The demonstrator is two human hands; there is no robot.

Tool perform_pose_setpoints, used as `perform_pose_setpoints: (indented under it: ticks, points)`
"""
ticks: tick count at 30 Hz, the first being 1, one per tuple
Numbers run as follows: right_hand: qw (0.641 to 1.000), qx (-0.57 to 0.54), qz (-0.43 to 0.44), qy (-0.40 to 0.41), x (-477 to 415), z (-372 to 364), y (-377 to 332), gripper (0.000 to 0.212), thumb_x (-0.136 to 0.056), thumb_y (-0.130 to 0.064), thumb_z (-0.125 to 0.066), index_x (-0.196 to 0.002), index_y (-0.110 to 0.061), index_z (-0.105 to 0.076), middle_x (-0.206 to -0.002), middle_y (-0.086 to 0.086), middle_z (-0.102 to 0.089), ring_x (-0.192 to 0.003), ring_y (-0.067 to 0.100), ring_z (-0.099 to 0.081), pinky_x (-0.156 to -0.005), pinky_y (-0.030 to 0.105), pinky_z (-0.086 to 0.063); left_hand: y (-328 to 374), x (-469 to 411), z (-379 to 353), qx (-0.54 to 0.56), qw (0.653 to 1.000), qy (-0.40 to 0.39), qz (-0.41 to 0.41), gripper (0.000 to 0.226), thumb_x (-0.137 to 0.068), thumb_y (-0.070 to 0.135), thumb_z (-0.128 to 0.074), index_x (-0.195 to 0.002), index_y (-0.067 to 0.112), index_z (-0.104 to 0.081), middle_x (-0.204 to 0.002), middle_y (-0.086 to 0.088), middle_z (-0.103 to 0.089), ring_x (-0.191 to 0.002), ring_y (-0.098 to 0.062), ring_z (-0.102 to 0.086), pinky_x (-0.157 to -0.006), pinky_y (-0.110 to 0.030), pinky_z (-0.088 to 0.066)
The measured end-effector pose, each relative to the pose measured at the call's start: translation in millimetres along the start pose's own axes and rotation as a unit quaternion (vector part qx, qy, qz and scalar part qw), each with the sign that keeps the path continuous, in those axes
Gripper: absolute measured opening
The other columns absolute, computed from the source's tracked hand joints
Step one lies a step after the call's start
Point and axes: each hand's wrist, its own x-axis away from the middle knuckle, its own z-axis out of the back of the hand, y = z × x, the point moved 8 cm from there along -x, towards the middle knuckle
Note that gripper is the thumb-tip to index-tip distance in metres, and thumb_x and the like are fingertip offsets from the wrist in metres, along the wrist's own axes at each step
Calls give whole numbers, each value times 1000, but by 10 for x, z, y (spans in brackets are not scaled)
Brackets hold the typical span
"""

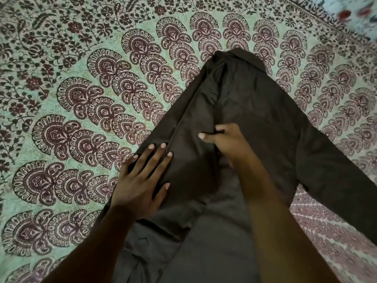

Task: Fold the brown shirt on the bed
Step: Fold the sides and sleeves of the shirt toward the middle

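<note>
The brown shirt [255,111] lies stretched out on the bed, its collar end far from me and a long sleeve running off to the lower right. My left hand [140,180] lies flat with fingers spread on the shirt's left edge, pressing it down. My right hand [224,141] is at the shirt's middle, thumb sticking out to the left and fingers curled into a lengthwise fold of the cloth, pinching it. The near part of the shirt is hidden under my forearms.
The bed is covered with a pale green sheet [81,99] printed with maroon fan motifs and flowers. A light floral cloth [350,11] shows at the far right corner. Grey fabric [204,242] lies close to me between my arms.
</note>
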Motion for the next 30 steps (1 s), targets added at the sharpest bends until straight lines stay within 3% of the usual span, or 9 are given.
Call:
perform_pose_setpoints:
  ticks: [5, 8, 11, 15, 19, 22, 24, 27, 30]
  points:
    - [995, -101, 17, -7, 72, -51, -15, 20, -89, -1, -74, -109, -4, -75, -103, 7, -79, -96, 20, -76, -89, 34, -62, 9, 4, -11, -10, 1000, 1, -3, 75, -96, 53, -48, -164, 27, -27, -174, 4, -16, -159, -19, -21, -117, -46, -30]
    - [994, -96, 36, 24, 55, -13, 20, 16, -83, 3, -80, -92, -8, -73, -98, 9, -78, -95, 24, -76, -85, 37, -63, 10, 8, -31, -19, 1000, -2, -4, 76, -97, 53, -48, -164, 26, -26, -174, 4, -15, -159, -20, -20, -118, -47, -29]
    - [995, -47, 50, 73, -17, 72, 30, 28, -66, -10, -94, -80, -14, -71, -94, 9, -77, -90, 24, -76, -80, 40, -64, 15, 13, -23, -22, 1000, 7, -7, 76, -97, 53, -48, -164, 25, -27, -174, 3, -16, -159, -22, -21, -117, -48, -28]
    - [990, 26, 45, 130, -51, 187, 61, 68, -33, -45, -99, -86, -15, -69, -97, 5, -73, -97, 23, -71, -80, 43, -63, 23, 8, -12, -25, 1000, 12, -11, 75, -97, 52, -48, -164, 24, -28, -173, 2, -18, -159, -21, -21, -117, -48, -27]
    - [987, 61, 8, 149, 71, 294, 159, 64, -60, -59, -92, -101, -16, -67, -107, 4, -66, -91, 18, -66, -69, 31, -58, 19, 6, -15, -19, 1000, 11, -8, 74, -97, 53, -48, -163, 26, -28, -174, 4, -16, -160, -19, -17, -117, -46, -27]
    - [985, 34, -67, 155, 358, 396, 427, 72, -82, -78, -61, -114, -13, -65, -109, 13, -72, -77, 25, -73, -55, 28, -56, 25, 24, 3, -15, 1000, 13, -5, 74, -97, 53, -48, -163, 27, -27, -174, 5, -14, -160, -18, -17, -116, -47, -28]
    - [982, 23, -123, 142, 637, 400, 656, 81, -91, -79, -44, -118, -5, -63, -95, 19, -75, -65, 30, -75, -46, 24, -52, 18, 26, 7, -17, 1000, 12, -5, 74, -98, 54, -47, -163, 27, -26, -174, 5, -13, -160, -18, -16, -116, -47, -28]
    - [980, -20, -182, 76, 950, 270, 973, 88, -89, -85, -38, -120, -5, -58, -76, 23, -76, -63, 35, -77, -56, 32, -58, 21, 30, -7, -26, 1000, 14, -8, 74, -98, 55, -45, -164, 27, -25, -174, 6, -13, -161, -17, -14, -116, -46, -29]
    - [959, -222, -167, 53, 968, 89, 1086, 58, -96, -70, -50, -108, -15, -61, -98, 20, -75, -85, 34, -75, -69, 37, -58, 22, 25, -20, -31, 999, 18, -9, 74, -98, 54, -45, -164, 26, -26, -174, 6, -14, -160, -17, -15, -116, -45, -28]
